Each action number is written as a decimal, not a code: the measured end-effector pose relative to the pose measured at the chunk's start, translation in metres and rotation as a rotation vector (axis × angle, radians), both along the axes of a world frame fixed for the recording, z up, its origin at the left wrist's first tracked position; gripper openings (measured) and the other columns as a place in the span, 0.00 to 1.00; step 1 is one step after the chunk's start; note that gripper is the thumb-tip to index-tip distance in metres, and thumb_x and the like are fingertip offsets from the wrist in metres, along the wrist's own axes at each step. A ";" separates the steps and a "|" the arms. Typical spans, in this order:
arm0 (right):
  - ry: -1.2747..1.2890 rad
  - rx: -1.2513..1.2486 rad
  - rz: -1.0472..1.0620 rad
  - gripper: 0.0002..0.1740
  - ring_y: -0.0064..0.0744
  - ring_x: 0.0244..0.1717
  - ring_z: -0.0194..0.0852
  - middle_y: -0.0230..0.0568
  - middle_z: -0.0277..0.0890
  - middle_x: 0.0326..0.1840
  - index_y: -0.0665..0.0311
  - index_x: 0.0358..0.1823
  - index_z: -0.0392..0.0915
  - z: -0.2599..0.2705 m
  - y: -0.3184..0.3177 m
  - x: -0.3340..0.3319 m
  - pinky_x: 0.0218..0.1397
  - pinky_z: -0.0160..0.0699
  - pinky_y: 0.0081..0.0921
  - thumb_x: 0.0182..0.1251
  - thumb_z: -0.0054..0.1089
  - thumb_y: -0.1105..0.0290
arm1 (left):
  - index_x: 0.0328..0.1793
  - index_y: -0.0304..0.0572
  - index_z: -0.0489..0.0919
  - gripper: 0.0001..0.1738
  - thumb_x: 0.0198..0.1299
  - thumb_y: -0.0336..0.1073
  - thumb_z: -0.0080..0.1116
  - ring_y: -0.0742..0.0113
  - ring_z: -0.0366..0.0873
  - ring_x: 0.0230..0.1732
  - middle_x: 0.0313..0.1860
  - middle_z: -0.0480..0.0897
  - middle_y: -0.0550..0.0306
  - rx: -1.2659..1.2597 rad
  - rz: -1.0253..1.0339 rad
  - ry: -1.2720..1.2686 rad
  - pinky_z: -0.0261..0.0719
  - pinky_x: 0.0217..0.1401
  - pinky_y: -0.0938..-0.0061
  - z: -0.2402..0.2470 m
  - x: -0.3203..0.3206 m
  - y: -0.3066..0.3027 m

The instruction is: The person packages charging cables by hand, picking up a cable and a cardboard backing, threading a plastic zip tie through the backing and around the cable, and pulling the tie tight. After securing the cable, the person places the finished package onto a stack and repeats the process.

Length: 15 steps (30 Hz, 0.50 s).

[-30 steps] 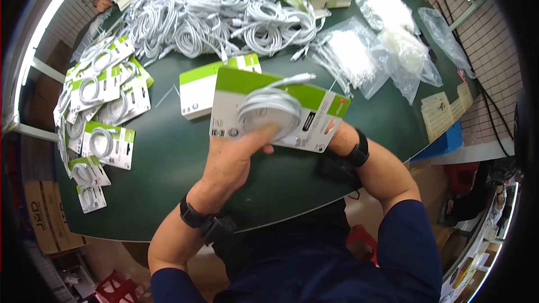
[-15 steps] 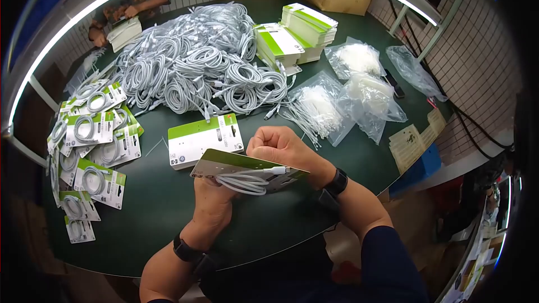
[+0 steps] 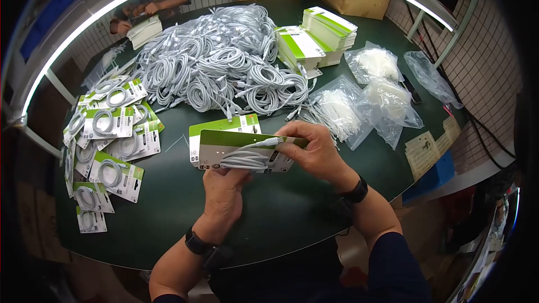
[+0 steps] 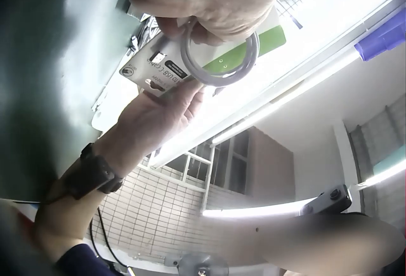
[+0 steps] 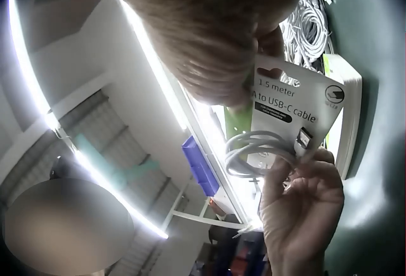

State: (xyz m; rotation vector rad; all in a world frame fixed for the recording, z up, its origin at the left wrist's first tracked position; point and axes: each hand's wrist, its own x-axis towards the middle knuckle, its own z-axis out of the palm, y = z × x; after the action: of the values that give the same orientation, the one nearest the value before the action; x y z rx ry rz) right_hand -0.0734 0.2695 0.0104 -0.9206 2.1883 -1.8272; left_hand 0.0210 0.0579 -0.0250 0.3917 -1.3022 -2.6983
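A green-and-white card (image 3: 212, 140) is held up over the table with its printed face tilted toward me. A coiled white USB-C cable (image 3: 245, 160) lies against that face. My left hand (image 3: 223, 193) grips the card's lower edge, its thumb by the coil. At the right end, my right hand (image 3: 314, 151) pinches the card's top edge beside the cable plug (image 3: 272, 142). In the right wrist view, the other plug (image 5: 304, 138) stands near the left hand's fingers. A stack of similar cards (image 3: 250, 122) sits right behind the held one, partly hidden.
A large heap of coiled cables (image 3: 208, 62) covers the back of the table. Carded cables (image 3: 109, 123) are piled at left. Card stacks (image 3: 303, 45), bags of white ties (image 3: 337, 109) and a paper sheet (image 3: 422, 152) lie at right.
The card has tipped from facing up to a steeper tilt. My right hand, half a second ago curled behind the card, now pinches its right end by the plug. My left hand keeps its grip.
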 end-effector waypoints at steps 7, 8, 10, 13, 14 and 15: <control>0.139 0.021 -0.171 0.11 0.17 0.41 0.81 0.34 0.86 0.42 0.70 0.49 0.86 0.008 0.004 -0.003 0.44 0.81 0.19 0.68 0.75 0.74 | 0.73 0.38 0.76 0.39 0.53 0.26 0.80 0.61 0.82 0.62 0.65 0.82 0.50 -0.613 0.491 0.409 0.82 0.62 0.66 0.014 -0.012 0.007; 0.150 0.063 -0.171 0.11 0.16 0.41 0.81 0.34 0.86 0.41 0.70 0.49 0.86 0.010 0.005 -0.005 0.44 0.81 0.19 0.68 0.75 0.75 | 0.73 0.38 0.76 0.39 0.53 0.26 0.80 0.61 0.82 0.62 0.65 0.82 0.50 -0.629 0.481 0.407 0.82 0.62 0.66 0.020 -0.013 0.001; 0.105 0.055 -0.136 0.11 0.16 0.40 0.81 0.35 0.87 0.40 0.70 0.48 0.87 0.011 0.005 -0.005 0.43 0.81 0.19 0.68 0.75 0.75 | 0.74 0.41 0.76 0.42 0.50 0.27 0.81 0.55 0.78 0.67 0.69 0.78 0.47 -1.195 0.365 0.561 0.79 0.67 0.62 0.040 -0.009 -0.019; 0.027 0.046 -0.055 0.10 0.17 0.38 0.82 0.36 0.88 0.38 0.70 0.47 0.87 0.011 0.005 -0.005 0.42 0.80 0.19 0.67 0.74 0.75 | 0.74 0.43 0.76 0.43 0.47 0.28 0.82 0.51 0.78 0.67 0.69 0.78 0.46 -1.554 0.197 0.650 0.78 0.67 0.60 0.050 -0.011 -0.029; 0.068 0.074 -0.022 0.10 0.18 0.36 0.82 0.37 0.88 0.38 0.70 0.47 0.87 0.011 0.005 -0.005 0.41 0.80 0.19 0.66 0.74 0.75 | 0.73 0.44 0.77 0.43 0.47 0.28 0.82 0.49 0.80 0.65 0.67 0.80 0.46 -1.617 0.123 0.666 0.79 0.66 0.59 0.052 -0.012 -0.031; 0.109 0.102 0.013 0.11 0.20 0.35 0.82 0.38 0.88 0.37 0.70 0.47 0.87 0.011 0.006 -0.005 0.40 0.79 0.20 0.66 0.74 0.75 | 0.73 0.45 0.77 0.43 0.46 0.28 0.81 0.48 0.81 0.63 0.64 0.82 0.45 -1.678 0.047 0.679 0.80 0.64 0.59 0.052 -0.011 -0.033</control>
State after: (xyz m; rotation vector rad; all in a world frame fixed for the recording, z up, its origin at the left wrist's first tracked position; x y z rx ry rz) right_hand -0.0787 0.2750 0.0214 -1.0336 2.3089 -1.6793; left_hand 0.0096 0.0250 0.0273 -0.5858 -2.4039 -0.7349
